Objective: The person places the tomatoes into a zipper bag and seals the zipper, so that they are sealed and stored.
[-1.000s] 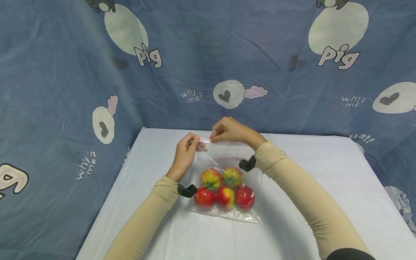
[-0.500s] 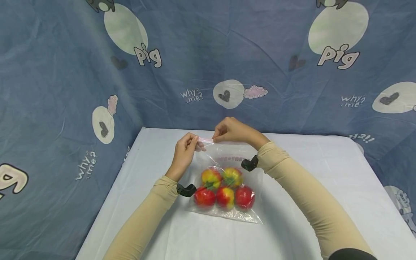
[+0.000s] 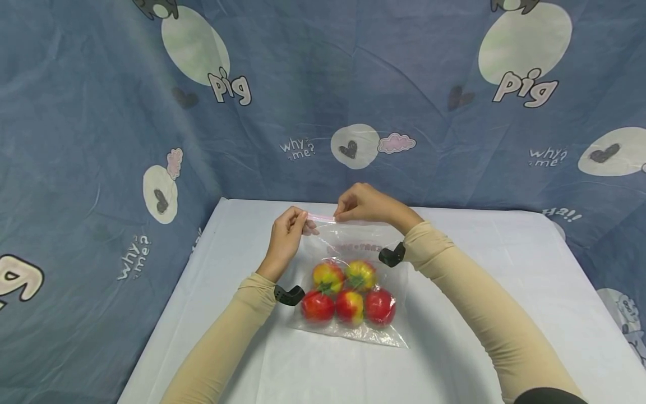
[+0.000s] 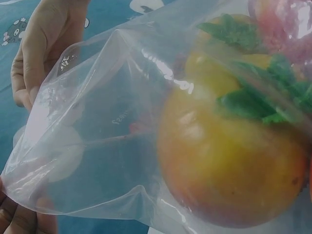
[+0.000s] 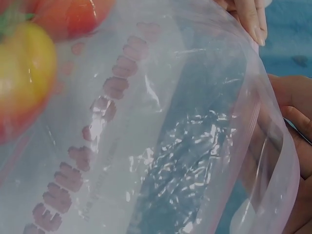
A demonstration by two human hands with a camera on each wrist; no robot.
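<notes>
A clear zip bag (image 3: 313, 252) with pink lettering stands on the white table, its pink-edged mouth at the far end. Inside sit several red-and-yellow fruits (image 3: 350, 306), some with green leaves on top. My left hand (image 3: 286, 238) pinches the top left corner of the bag between thumb and fingers. A little to the right, my right hand (image 3: 364, 203) pinches the zip strip (image 3: 322, 219). In the right wrist view, the bag's mouth gapes on the side beside the right hand (image 5: 295, 107). The left wrist view has a yellow-orange fruit (image 4: 219, 156) close behind the film.
The white table (image 3: 484, 252) runs back to a blue printed cloth (image 3: 414, 67) hanging behind and along the left side. Small black devices sit on both wrists, one a wrist camera (image 3: 290, 295) close to the bag's left side.
My right hand has slid a short way right along the bag's top edge, and more pink strip shows between the hands. The left hand shifted slightly left; the fruits stayed put.
</notes>
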